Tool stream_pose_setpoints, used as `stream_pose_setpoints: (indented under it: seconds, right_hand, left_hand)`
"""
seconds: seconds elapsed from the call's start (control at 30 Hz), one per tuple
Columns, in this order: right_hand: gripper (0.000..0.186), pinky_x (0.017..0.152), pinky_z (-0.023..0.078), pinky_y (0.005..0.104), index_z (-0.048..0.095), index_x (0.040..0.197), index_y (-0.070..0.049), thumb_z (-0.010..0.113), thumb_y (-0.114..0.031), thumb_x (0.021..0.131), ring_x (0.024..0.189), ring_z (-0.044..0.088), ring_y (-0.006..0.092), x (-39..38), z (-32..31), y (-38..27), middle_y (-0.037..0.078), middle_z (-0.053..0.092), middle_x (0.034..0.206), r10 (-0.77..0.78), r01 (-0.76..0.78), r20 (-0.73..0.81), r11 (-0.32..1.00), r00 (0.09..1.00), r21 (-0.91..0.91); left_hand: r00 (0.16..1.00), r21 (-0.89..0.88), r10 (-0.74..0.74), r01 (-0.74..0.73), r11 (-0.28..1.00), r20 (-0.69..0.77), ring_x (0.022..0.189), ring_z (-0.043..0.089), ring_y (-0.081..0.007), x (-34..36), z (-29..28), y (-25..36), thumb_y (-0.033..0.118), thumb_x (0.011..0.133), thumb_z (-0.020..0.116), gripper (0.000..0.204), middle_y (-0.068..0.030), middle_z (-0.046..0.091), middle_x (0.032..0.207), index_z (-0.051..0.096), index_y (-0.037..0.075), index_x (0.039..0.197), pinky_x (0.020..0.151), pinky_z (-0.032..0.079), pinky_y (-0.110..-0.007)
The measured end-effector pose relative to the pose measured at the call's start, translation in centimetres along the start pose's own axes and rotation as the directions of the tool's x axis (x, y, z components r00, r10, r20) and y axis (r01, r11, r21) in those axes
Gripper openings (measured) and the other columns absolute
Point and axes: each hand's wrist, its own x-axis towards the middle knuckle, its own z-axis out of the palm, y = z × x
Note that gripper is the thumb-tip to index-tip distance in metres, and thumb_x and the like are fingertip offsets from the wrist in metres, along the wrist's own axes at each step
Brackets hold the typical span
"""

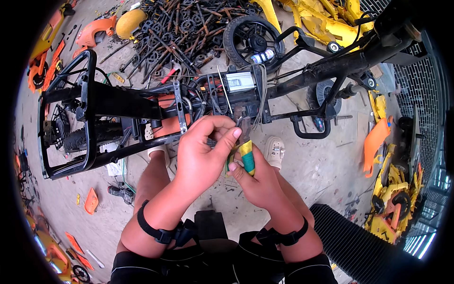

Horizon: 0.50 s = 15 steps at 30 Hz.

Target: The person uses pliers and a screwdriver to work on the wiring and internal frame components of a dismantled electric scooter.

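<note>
Two hands are close to me, both low in the middle of my view. My right hand point(257, 180) is wrapped tight around the yellow and green handles of the pliers point(245, 142). The rusty metal nose of the pliers points up into the bundle of wires point(222, 97). My left hand point(203, 151) is just beside it, with the fingers curled in and pinched together near the nose of the pliers. I cannot tell what small thing the fingers pinch. Both wrists wear black straps.

Under my hands I see my knee and a white shoe point(275, 150) on the dusty concrete floor point(321, 165).

Just past my hands lies the black bike frame point(118, 102), on its side. A silver box point(240, 81) sits in the frame, right above the wires.

Farther away stands a black wheel point(253, 40), next to a heap of rusty metal parts point(184, 23). Yellow plastic covers point(326, 19) lie at the top, and orange ones point(376, 142) lie at the right.
</note>
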Motion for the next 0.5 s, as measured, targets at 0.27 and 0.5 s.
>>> stream_pose_setpoints:
  seconds: [0.27,0.5]
  right_hand:
    - [0.056,0.079,0.05,0.032,0.038,0.143,-0.002,0.063,-0.024,0.097,0.089,0.062,0.0169,-0.2,-0.7,0.5,0.009,0.061,0.1,0.051,-0.058,0.062,0.99,0.997,0.127]
    - [0.056,0.084,0.05,0.0344,0.037,0.143,-0.002,0.062,-0.021,0.097,0.096,0.063,0.0218,-0.7,-0.7,-1.3,0.014,0.062,0.109,0.073,-0.073,0.019,0.997,0.997,0.007]
  left_hand:
    - [0.997,-0.057,-0.072,0.071,0.996,-0.019,0.072,0.055,-0.0064,-0.1,0.7,0.0,0.006,0.092,0.07,0.013,-0.0013,0.062,0.084,0.064,-0.001,0.1,0.065,0.047,-0.022]
    - [0.998,-0.055,-0.062,0.063,0.997,0.008,0.077,0.057,-0.0061,-0.3,0.8,0.0,0.006,0.093,0.068,0.014,-0.0007,0.062,0.087,0.062,-0.002,0.104,0.07,0.048,-0.021]
